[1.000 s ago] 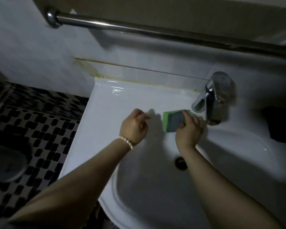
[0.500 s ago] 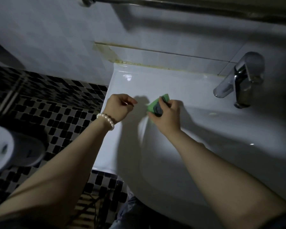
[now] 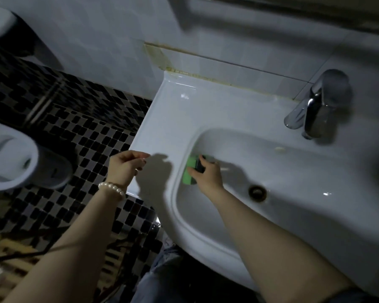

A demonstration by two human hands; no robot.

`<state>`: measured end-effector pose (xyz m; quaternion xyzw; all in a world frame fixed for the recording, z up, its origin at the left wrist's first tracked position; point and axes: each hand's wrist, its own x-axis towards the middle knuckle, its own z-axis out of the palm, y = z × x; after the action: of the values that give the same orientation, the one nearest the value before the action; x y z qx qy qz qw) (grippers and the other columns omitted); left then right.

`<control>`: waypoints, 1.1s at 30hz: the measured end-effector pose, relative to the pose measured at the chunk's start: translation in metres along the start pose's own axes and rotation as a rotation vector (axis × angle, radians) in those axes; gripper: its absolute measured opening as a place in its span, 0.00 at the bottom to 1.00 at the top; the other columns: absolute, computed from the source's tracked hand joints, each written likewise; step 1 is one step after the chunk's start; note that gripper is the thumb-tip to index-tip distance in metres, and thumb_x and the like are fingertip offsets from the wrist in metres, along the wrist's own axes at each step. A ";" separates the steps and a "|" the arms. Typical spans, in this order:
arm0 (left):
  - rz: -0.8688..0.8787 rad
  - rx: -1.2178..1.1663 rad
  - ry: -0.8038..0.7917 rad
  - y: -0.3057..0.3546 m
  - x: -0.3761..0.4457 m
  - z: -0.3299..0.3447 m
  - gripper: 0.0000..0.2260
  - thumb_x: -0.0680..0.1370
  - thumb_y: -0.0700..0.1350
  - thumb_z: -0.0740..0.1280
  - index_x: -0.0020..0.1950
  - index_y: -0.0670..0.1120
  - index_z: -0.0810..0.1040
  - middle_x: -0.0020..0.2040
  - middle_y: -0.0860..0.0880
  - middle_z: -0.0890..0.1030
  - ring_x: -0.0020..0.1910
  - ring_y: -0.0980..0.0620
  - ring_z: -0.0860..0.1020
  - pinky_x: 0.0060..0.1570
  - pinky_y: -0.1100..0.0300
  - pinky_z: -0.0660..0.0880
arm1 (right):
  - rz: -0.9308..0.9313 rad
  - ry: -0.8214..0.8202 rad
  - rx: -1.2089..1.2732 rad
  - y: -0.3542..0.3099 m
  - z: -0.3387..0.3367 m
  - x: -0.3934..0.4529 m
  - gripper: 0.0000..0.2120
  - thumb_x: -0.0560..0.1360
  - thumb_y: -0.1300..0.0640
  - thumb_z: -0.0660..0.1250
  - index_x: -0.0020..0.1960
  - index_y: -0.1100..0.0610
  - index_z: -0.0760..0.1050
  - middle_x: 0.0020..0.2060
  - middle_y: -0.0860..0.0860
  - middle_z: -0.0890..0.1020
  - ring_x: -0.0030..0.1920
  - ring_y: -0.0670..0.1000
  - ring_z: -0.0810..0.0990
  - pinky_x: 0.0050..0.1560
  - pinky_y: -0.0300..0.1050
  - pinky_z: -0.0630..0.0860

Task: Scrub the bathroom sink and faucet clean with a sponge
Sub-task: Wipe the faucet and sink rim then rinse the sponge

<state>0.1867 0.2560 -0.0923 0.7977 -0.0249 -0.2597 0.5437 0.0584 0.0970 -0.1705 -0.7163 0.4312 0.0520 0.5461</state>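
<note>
White sink (image 3: 206,110): right hand (image 3: 207,176) grips sponge (image 3: 189,170); left hand (image 3: 125,166) loosely curled, empty.

The sink (image 3: 206,110) is glossy white ceramic, smooth. The faucet (image 3: 315,106) is polished, shiny metal. The sponge (image 3: 189,169) looks soft green foam with a dark, rougher pad. Small glossy tiles cover the floor (image 3: 85,132).

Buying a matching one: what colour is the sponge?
Bright green with a dark grey scouring side, seen in the head view; the right hand grips the sponge.
</note>
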 end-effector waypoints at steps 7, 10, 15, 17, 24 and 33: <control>-0.009 -0.077 0.011 0.013 -0.005 0.012 0.13 0.70 0.28 0.62 0.38 0.44 0.81 0.27 0.55 0.80 0.30 0.55 0.72 0.32 0.64 0.67 | 0.009 -0.496 -0.478 0.042 -0.023 -0.054 0.11 0.68 0.48 0.73 0.38 0.57 0.79 0.35 0.51 0.78 0.37 0.48 0.76 0.34 0.39 0.68; -0.025 -0.175 0.034 0.019 -0.004 0.006 0.13 0.70 0.29 0.62 0.38 0.43 0.81 0.28 0.54 0.80 0.28 0.56 0.72 0.29 0.65 0.68 | 0.049 -0.528 -0.418 0.040 -0.062 -0.046 0.13 0.70 0.53 0.71 0.45 0.63 0.81 0.35 0.54 0.77 0.37 0.50 0.76 0.37 0.42 0.71; -0.139 -0.335 0.078 0.010 -0.003 -0.007 0.09 0.72 0.33 0.62 0.44 0.41 0.82 0.35 0.49 0.76 0.30 0.54 0.72 0.29 0.64 0.68 | 0.001 0.096 0.288 -0.007 -0.092 -0.008 0.14 0.73 0.63 0.69 0.57 0.58 0.73 0.39 0.50 0.76 0.36 0.49 0.75 0.28 0.34 0.73; -0.219 -0.415 0.085 0.004 -0.003 -0.010 0.07 0.72 0.37 0.63 0.44 0.42 0.81 0.37 0.50 0.74 0.31 0.54 0.71 0.30 0.63 0.68 | -0.152 0.257 0.216 -0.029 -0.095 0.014 0.17 0.69 0.60 0.72 0.55 0.53 0.71 0.46 0.51 0.77 0.45 0.52 0.77 0.41 0.40 0.76; -0.294 -0.526 0.098 -0.008 0.000 -0.022 0.08 0.74 0.37 0.61 0.42 0.44 0.80 0.32 0.52 0.74 0.31 0.54 0.69 0.33 0.63 0.67 | -0.228 0.240 -0.154 -0.054 -0.026 0.033 0.20 0.66 0.52 0.75 0.54 0.56 0.73 0.55 0.59 0.74 0.55 0.61 0.74 0.57 0.51 0.72; -0.318 -0.556 -0.071 0.002 0.017 -0.026 0.10 0.72 0.38 0.62 0.48 0.43 0.81 0.30 0.52 0.74 0.31 0.54 0.72 0.31 0.63 0.69 | -0.355 -0.556 -0.533 -0.007 -0.001 -0.063 0.20 0.64 0.56 0.75 0.54 0.53 0.75 0.49 0.53 0.72 0.49 0.55 0.75 0.48 0.42 0.72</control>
<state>0.2133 0.2719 -0.0898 0.6029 0.1530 -0.3659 0.6922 0.0238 0.1320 -0.1309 -0.8543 0.1087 0.2582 0.4379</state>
